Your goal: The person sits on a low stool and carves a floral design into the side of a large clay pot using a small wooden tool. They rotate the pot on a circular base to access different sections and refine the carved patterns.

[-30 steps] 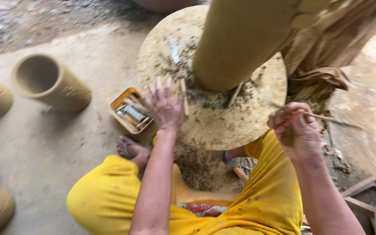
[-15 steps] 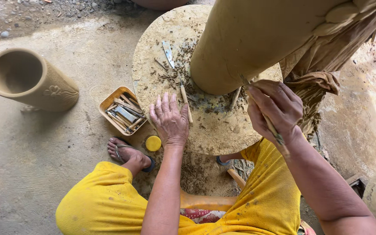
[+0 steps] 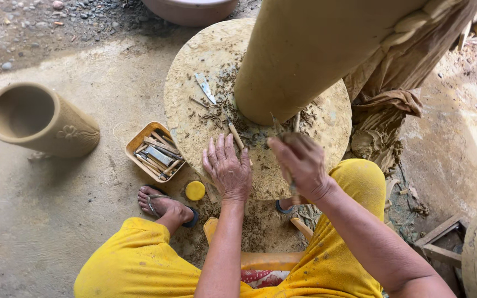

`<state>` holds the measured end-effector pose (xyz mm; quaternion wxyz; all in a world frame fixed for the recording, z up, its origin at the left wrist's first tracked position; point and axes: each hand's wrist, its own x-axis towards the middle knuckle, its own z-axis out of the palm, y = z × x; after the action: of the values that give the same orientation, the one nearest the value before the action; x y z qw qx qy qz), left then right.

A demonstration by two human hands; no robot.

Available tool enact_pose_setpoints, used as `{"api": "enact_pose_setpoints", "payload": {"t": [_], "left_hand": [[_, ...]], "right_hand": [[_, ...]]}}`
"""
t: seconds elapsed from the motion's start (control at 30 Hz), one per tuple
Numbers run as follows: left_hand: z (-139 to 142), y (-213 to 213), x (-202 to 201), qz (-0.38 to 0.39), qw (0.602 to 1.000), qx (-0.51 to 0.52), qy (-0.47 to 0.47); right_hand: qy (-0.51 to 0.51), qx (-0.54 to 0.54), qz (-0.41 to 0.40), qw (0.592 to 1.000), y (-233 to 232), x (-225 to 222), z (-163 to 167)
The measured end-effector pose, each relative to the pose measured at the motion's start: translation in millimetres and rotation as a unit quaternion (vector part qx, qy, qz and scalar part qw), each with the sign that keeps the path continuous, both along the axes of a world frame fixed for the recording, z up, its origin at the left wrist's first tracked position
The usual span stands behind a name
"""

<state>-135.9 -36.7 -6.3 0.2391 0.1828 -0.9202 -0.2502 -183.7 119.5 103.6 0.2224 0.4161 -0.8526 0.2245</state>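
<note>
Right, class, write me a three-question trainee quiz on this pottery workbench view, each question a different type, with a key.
1. True or false: the left hand rests flat on the round wooden board.
2. Where is the small tray of tools? A) on the board B) on the ground left of the board C) on the person's lap
3. Fill in: the right hand grips a thin ____ near the base of the tall clay cylinder.

Key: 1 true; 2 B; 3 tool (its tip is hidden by the hand).
</note>
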Motion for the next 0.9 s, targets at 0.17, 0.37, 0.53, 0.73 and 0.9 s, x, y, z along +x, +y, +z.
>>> {"api": "enact_pose_setpoints", "payload": {"t": [0.17, 0.37, 0.53, 0.73, 0.9], "left_hand": [[-2, 21, -1, 0.015, 1.000, -0.007, -0.024], [11, 49, 0, 0.027, 0.999, -0.037, -0.024], [15, 59, 7, 0.040, 0.998, -0.012, -0.042], [21, 53, 9, 0.061, 0.998, -0.023, 0.025], [18, 49, 14, 0.064, 0.997, -0.004, 0.035]], "right_hand": [[-0.078, 0.041, 0.001, 0.996, 44, 20, 6], [-0.286, -0.147, 0.035, 0.946, 99, 28, 23], [-0.438, -0.369, -0.029, 0.819, 109, 38, -10], [-0.462, -0.382, -0.115, 0.792, 113, 48, -33], [-0.522, -0.442, -0.071, 0.726, 117, 31, -39]]}}
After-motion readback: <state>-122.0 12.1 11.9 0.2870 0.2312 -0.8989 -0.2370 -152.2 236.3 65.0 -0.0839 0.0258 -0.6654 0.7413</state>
